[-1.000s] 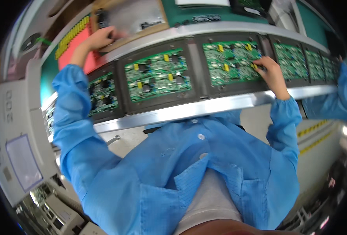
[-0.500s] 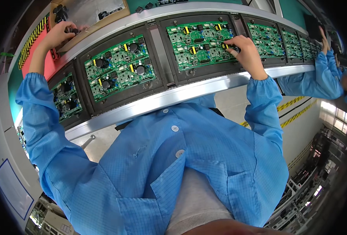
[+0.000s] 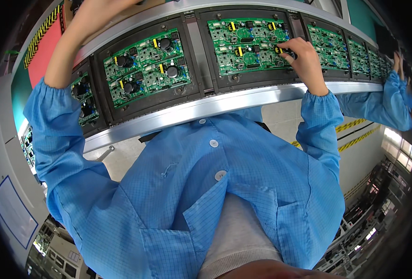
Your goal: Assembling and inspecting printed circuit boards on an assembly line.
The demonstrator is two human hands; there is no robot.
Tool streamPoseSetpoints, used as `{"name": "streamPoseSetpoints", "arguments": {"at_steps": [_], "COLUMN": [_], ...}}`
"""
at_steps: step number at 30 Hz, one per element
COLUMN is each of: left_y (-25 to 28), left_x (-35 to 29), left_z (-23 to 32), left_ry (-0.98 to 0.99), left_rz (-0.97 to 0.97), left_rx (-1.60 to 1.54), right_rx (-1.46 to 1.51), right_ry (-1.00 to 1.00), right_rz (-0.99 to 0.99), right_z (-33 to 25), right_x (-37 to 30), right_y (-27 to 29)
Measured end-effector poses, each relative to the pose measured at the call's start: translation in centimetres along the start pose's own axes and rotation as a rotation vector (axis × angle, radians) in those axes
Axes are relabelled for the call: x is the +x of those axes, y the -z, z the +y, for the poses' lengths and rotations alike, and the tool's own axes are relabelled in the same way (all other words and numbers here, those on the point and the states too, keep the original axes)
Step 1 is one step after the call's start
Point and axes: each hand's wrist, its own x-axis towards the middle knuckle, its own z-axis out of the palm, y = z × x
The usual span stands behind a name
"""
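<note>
My right hand (image 3: 304,60) is at 2 o'clock, thumb and fingertip drawn close together at a yellow part (image 3: 279,49) near the right edge of the green panel (image 3: 257,46) at 1 o'clock; can't tell if I'm gripping it or something beside it. My left hand (image 3: 104,11) is at 11, fingers cut off by the top edge, so grip unknown. Panel sits in a black carrier (image 3: 227,83), beyond the metal rail (image 3: 234,96). Risks, my read: a skewed push could tip the yellow part or bend its leads, and my fingers partly block the view, so a bad seat could go unnoticed. Left sleeve (image 3: 57,111) is right beside the 10 o'clock board (image 3: 87,106); a careless pull back could knock it. Text: large characters on the pale casing (image 3: 10,158) at 9, sideways; framed sheet (image 3: 17,211) at 8, unreadable. Panel print too small. No brand I can make out.
</note>
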Motion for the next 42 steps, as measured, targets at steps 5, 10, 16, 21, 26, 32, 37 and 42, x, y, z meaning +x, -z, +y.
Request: {"name": "streamPoseSetpoints", "arguments": {"at_steps": [5,10,16,21,26,32,37,42], "left_y": [-3.1,-6.4,-10.1,-14.8,-15.4,-17.0,-18.3,-18.5], "left_x": [1.6,2.6,3.8,3.9,4.1,6.0,5.9,6.9], "left_z": [4.2,5.8,7.2,7.6,10.8,8.8,8.6,7.3], "left_ry": [-0.168,-0.285,-0.319,-0.342,-0.002,-0.102,-0.013,-0.199], "left_rz": [-0.100,-0.125,-0.214,-0.335,-0.566,-0.691,-0.654,-0.576], "left_rx": [-0.068,-0.164,-0.340,-0.526,-0.924,-1.041,-0.677,-0.659], "right_rx": [0.014,-0.002,-0.034,0.265,0.528,0.567,0.490,0.466], "right_ry": [0.010,0.028,0.077,0.064,0.207,0.060,-0.111,-0.130], "right_rz": [0.008,0.026,0.007,0.148,0.255,0.358,0.187,-0.016], "right_z": [0.0,0.0,0.6,-2.7,-4.5,-0.9,3.5,3.0], "right_x": [-0.4,-0.5,-0.2,1.8,3.7,3.5,2.7,3.4], "right_y": [-0.1,-0.3,0.0,2.8,1.5,3.0,2.7,2.2]}}
